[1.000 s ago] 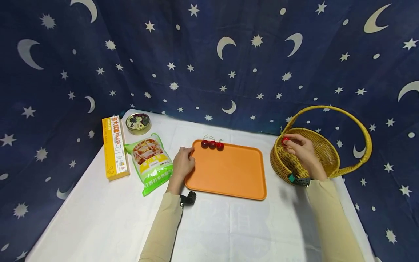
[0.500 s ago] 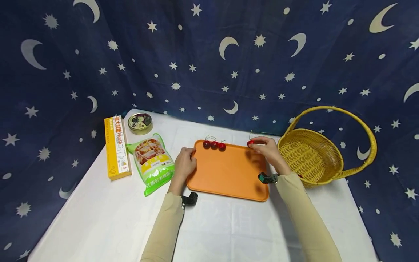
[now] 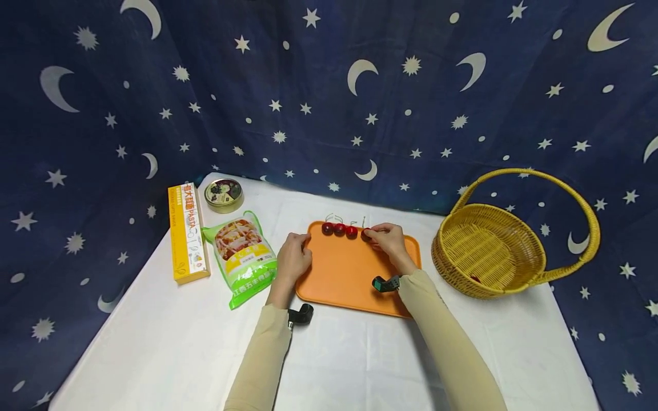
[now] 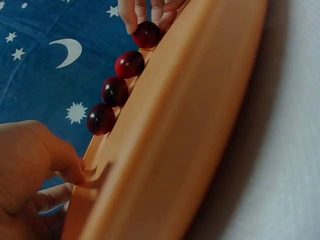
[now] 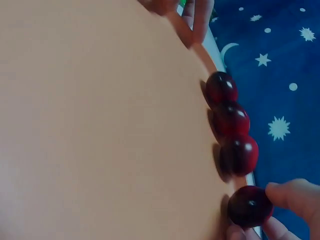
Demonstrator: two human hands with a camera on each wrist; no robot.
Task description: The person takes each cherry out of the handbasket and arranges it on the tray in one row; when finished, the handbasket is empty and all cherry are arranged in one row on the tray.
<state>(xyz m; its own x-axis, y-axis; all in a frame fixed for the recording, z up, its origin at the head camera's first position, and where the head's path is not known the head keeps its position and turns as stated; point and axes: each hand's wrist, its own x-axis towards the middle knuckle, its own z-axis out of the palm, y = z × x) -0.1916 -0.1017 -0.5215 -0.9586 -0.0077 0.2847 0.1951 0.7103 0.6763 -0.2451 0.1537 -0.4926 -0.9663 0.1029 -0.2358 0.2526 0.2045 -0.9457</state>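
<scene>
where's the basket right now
In the head view, the basket stands at the right side of the table, just right of the orange tray, with a narrow gap between them.

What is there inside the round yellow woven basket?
Inside the round yellow woven basket, I see one small dark red thing, probably a cherry, near the front. The basket's near side partly covers it; whether others lie hidden there, I cannot tell.

Lighting the worktop (image 3: 354, 365) brightly, glinting off the cherries (image 5: 240, 154), shadowing the tray (image 5: 105, 125) softly, and looking dimmer in both wrist views.
</scene>
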